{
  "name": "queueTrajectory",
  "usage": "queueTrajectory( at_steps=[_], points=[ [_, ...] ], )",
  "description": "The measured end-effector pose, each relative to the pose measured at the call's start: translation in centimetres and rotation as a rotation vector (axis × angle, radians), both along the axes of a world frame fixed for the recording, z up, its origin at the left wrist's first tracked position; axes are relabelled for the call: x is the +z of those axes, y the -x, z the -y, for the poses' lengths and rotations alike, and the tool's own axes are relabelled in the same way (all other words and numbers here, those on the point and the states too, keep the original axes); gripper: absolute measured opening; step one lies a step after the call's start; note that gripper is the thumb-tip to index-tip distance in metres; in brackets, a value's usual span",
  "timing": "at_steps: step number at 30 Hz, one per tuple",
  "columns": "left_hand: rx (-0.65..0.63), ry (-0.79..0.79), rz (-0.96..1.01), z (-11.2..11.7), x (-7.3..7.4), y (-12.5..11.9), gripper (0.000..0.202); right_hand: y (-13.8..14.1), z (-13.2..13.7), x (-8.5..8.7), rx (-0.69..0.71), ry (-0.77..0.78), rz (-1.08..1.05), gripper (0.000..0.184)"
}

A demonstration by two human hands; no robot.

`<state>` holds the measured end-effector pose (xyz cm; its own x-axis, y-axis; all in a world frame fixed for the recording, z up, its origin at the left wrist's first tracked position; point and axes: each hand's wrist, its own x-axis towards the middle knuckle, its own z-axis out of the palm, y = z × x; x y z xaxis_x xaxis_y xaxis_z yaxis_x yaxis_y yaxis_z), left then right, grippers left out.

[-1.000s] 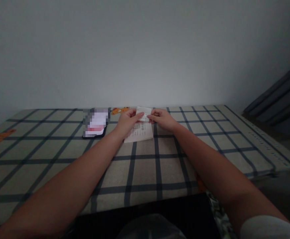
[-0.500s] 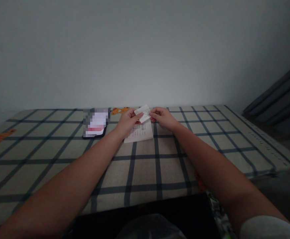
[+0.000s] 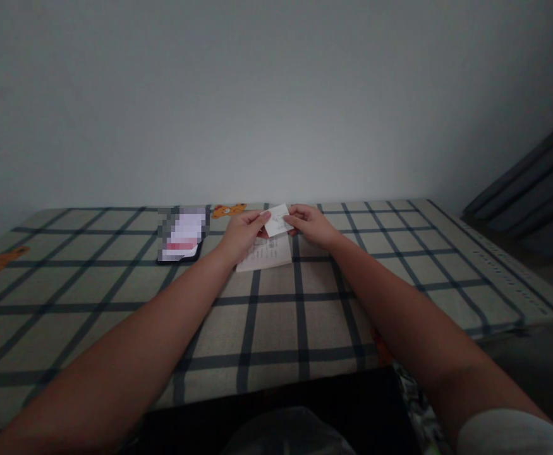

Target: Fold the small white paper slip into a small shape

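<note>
Between my hands is a small white piece of paper (image 3: 276,222), held just above the table with faint marks on its face. My left hand (image 3: 244,232) pinches its left edge, thumb on top. On the right edge, my right hand (image 3: 308,224) grips it the same way, with the thumb across the front. Beneath them a larger printed sheet (image 3: 267,254) lies on the cloth, its upper part hidden by the small paper and my left hand.
A phone (image 3: 184,235) with a lit, pixelated screen lies left of the sheet. The checked tablecloth (image 3: 276,322) has printed bears and covers the table up to a plain wall (image 3: 276,101). Grey folded fabric (image 3: 532,170) hangs at the far right.
The small paper has turned a little and shifted slightly right and down. My left thumb has moved up along its edge, and my right fingers have closed further over its right side.
</note>
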<state>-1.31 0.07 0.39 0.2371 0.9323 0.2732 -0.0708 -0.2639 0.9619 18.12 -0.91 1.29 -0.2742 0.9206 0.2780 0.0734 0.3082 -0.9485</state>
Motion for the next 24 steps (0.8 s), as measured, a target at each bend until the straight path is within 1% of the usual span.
queueTrajectory(
  at_steps=[5, 9, 13, 15, 18, 22, 24],
  points=[
    [0.008, 0.021, 0.046, -0.2, -0.33, -0.12, 0.048, -0.25, -0.2, -0.12, 0.0, -0.014, 0.043, 0.028],
    [0.006, -0.004, -0.013, -0.54, -0.76, -0.03, 0.045, -0.35, 0.0, -0.04, 0.018, -0.026, 0.087, 0.028],
    [-0.026, 0.002, -0.056, -0.33, -0.63, -0.05, 0.041, -0.27, 0.14, 0.11, -0.028, -0.081, 0.119, 0.031],
    [-0.054, 0.021, -0.043, -0.06, -0.42, -0.15, 0.041, -0.26, -0.02, 0.04, -0.058, -0.104, 0.1, 0.032],
    [-0.141, 0.097, -0.051, 0.2, -0.31, -0.25, 0.045, -0.29, -0.38, -0.16, -0.1, -0.093, 0.032, 0.029],
    [-0.12, 0.105, -0.094, 0.15, -0.46, -0.14, 0.037, -0.29, -0.52, -0.27, -0.108, -0.032, -0.013, 0.029],
    [-0.12, 0.102, -0.105, 0.19, -0.36, -0.06, 0.033, -0.27, -0.44, -0.22, -0.105, -0.026, -0.03, 0.025]
  ],
)
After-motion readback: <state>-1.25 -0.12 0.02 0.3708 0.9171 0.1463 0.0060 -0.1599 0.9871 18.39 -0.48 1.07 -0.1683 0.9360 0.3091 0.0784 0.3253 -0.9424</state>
